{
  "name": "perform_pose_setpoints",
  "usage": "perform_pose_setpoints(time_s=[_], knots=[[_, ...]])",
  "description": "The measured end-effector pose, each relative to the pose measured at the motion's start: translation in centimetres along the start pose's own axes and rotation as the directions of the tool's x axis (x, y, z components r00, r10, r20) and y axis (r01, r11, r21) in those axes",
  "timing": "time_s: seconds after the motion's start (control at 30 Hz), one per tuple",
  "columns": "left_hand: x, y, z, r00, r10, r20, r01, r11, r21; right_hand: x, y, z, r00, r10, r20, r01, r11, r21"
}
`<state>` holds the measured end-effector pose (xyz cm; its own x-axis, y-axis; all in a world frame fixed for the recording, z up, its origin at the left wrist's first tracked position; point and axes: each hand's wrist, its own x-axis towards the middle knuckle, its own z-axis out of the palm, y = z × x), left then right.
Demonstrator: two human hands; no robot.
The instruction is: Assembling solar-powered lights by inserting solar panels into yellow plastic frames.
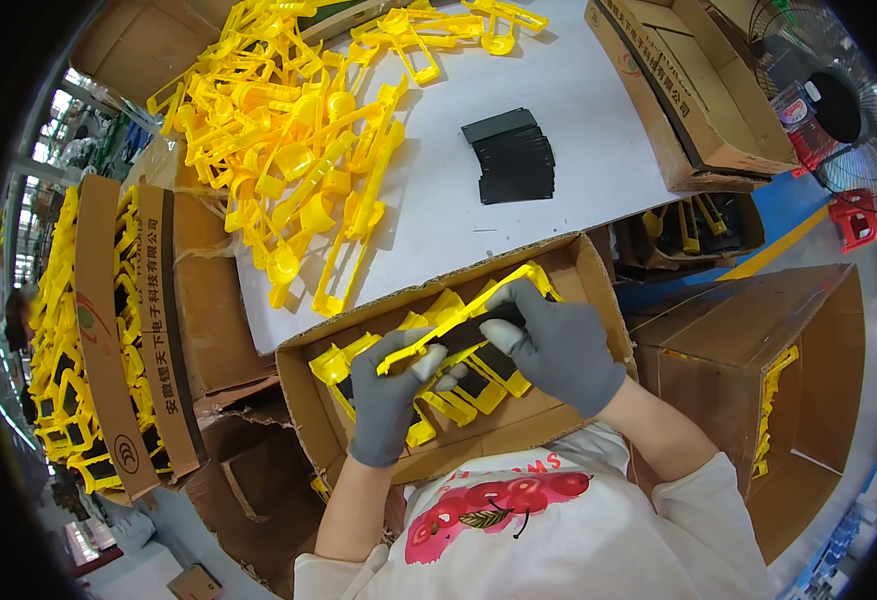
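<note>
Both my hands wear grey gloves. My left hand point(384, 405) and my right hand point(559, 345) each close on one end of a yellow plastic frame point(462, 318). A dark flat sheet point(471, 332) shows along the frame between my hands; whether it is fixed in place I cannot tell. The frame is held tilted over an open cardboard box point(304, 415). Inside the box lie several yellow frames with black panels point(497, 372), partly covered by my hands. Beyond the box, a fanned stack of thin black sheets point(514, 165) rests on the white table point(429, 190).
A large tangled heap of yellow frames point(289, 150) covers the table's left side. A cardboard tray point(699, 90) stands at the far right. Boxes holding yellow-and-black parts stand left point(184, 330) and right point(709, 350). A fan point(839, 105) and red stool point(856, 220) stand beyond.
</note>
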<state>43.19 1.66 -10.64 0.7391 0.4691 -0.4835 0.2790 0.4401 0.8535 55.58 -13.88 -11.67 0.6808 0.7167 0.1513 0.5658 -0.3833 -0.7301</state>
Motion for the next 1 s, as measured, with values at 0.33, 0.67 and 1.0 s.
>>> perform_pose_setpoints(time_s=[0.33, 0.67, 1.0], knots=[[-0.7, -1.6, -1.8, 0.979, -0.030, 0.199, -0.012, 0.978, 0.208, -3.8, 2.6, -0.7, 0.969, 0.103, 0.226, -0.118, 0.991, 0.056], [5.8, 0.7, 3.9, 0.893, -0.314, 0.321, 0.029, 0.754, 0.656, -7.1, 3.4, -5.4, 0.913, 0.392, 0.115, -0.358, 0.904, -0.235], [7.1, -0.8, 8.4, 0.846, 0.309, 0.434, -0.406, -0.153, 0.901, 7.5, 7.4, -4.1, 0.997, -0.008, -0.074, -0.012, 0.962, -0.271]])
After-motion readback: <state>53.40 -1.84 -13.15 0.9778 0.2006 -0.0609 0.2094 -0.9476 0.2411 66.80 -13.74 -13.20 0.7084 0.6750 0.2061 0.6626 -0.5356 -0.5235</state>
